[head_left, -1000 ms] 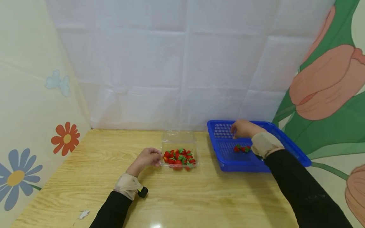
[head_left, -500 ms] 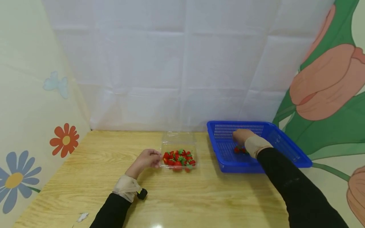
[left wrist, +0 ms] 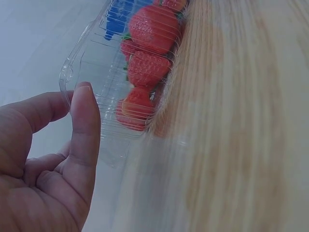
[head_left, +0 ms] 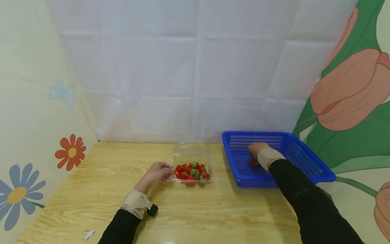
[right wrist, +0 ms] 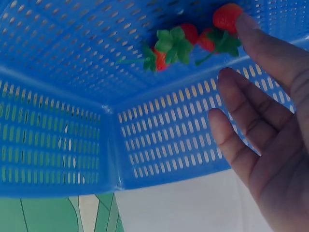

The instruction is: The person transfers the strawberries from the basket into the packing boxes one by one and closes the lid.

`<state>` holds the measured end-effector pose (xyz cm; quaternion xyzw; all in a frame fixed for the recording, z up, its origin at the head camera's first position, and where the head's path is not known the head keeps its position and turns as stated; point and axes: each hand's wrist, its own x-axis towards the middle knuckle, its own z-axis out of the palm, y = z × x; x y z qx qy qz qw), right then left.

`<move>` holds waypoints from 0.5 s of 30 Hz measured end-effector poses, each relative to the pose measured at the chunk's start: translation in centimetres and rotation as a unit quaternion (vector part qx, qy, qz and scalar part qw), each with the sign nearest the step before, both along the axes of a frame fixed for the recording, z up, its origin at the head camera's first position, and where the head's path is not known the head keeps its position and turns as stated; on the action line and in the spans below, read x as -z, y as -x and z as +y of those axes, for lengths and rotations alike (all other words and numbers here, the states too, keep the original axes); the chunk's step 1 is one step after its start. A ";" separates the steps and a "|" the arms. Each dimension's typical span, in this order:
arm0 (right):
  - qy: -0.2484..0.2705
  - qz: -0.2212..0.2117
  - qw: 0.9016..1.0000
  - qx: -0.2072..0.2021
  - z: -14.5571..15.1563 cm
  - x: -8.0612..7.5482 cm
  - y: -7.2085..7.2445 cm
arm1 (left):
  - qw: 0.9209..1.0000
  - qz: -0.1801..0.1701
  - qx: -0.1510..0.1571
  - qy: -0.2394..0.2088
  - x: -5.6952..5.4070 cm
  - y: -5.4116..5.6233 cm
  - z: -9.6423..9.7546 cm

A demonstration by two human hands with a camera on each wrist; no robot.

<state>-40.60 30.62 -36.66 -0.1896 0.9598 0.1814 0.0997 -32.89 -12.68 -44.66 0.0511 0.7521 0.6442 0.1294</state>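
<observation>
A clear plastic clamshell box [head_left: 191, 156] filled with red strawberries [head_left: 190, 176] stands on the table with its lid raised. My left hand [head_left: 158, 172] pinches the box's left rim between thumb and forefinger. In the left wrist view, the thumb lies on the near side of the clear wall, with strawberries [left wrist: 147, 70] showing through it. Over on the right, my right hand [head_left: 257, 149] reaches down inside a blue plastic basket [head_left: 243, 181]. Its thumb tip overlaps a strawberry [right wrist: 227, 18] in the right wrist view, while two fingers stand apart from it. Green-leaved strawberries [right wrist: 175, 46] lie alongside.
The wooden table [head_left: 195, 210] carries both containers, the box left of the basket. A white sheet [head_left: 146, 84] hangs behind them. Flower-printed panels flank the table. A small white patch [head_left: 89, 235] marks the table at the front left.
My right hand has lowered into the basket and moved in over the strawberries there. The left hand keeps its grip at the box's edge.
</observation>
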 end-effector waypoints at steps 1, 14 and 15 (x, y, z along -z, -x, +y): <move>0.001 -0.004 1.000 0.003 0.1 0.3 0.1 | 1.000 -0.001 0.000 -0.001 0.0 0.0 0.0; -0.008 0.023 1.000 -0.003 0.1 1.8 0.4 | 1.000 0.002 0.002 -0.004 0.2 -0.2 0.1; -0.007 0.026 1.000 -0.004 0.0 1.8 0.4 | 1.000 0.005 0.005 -0.005 0.2 -0.2 0.0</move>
